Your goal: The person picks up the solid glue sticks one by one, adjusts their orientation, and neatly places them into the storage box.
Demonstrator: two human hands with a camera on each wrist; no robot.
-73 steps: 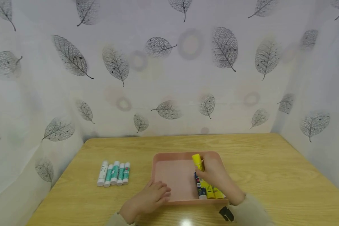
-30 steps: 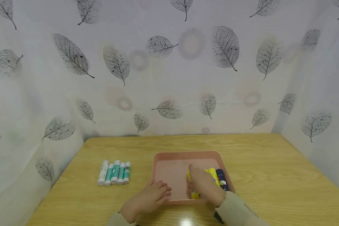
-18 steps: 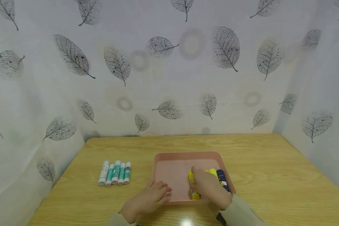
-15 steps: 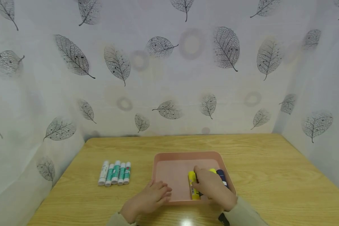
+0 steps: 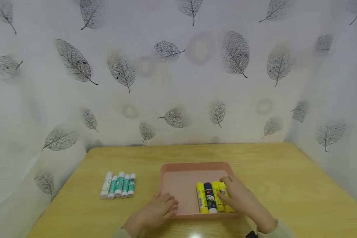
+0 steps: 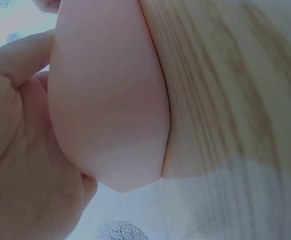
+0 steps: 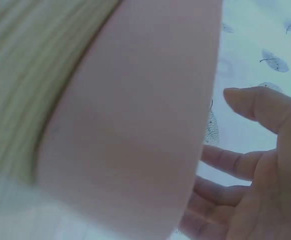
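A pink tray (image 5: 181, 167) lies on the table, its near wall also showing in both wrist views. My left hand (image 5: 156, 210) rests at the near left corner with relaxed fingers over the rim. Along the tray's right part, glue sticks lie side by side: a yellow glue stick (image 5: 202, 197), a navy glue stick (image 5: 210, 197), then another yellow one (image 5: 218, 196) and a third (image 5: 223, 189) partly covered. Over this row's right end hovers my right hand (image 5: 242, 198), thumb and fingers spread and holding nothing. It hides the tray's right side.
Several white-and-green glue sticks (image 5: 119, 185) lie in a row on the wooden table (image 5: 273, 178), left of the tray. A curtain with leaf prints (image 5: 178, 82) hangs behind and at the sides. A small black object (image 5: 251, 234) shows by the right sleeve.
My right hand first held a yellow glue stick above the tray; that stick now appears laid at the row's left end. The hand has since moved right, uncovering the row. My left hand stays put.
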